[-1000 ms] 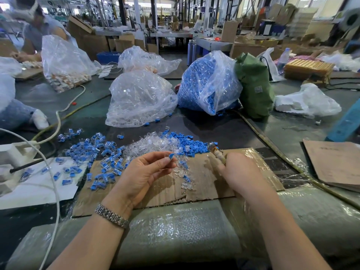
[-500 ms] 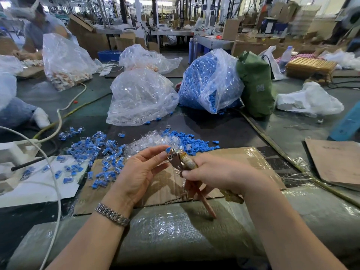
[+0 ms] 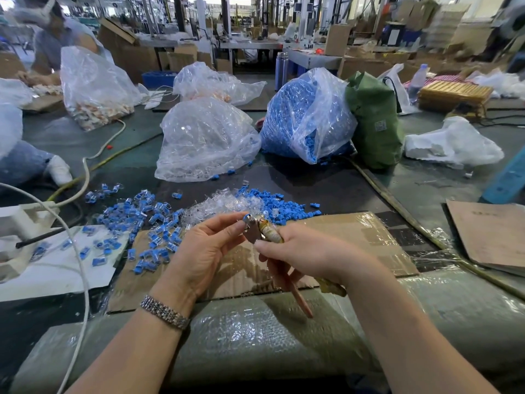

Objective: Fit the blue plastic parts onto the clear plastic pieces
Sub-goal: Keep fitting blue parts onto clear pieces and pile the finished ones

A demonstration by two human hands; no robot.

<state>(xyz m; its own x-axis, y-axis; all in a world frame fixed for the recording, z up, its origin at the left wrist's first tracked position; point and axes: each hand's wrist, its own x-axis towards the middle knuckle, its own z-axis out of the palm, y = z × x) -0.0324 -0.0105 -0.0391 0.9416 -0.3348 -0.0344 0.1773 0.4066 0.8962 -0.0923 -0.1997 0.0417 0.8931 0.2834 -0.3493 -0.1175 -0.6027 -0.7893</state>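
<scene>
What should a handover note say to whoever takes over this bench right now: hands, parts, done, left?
Left hand pinches a small blue part at its fingertips.
Right hand grips the pliers, whose head is at that part.
Assembled blue-and-clear pieces lie scattered on the left.
Loose clear pieces and loose blue parts are piled just beyond the hands.
Left to do: both loose piles, plus the full bags of clear and blue stock behind.
</scene>
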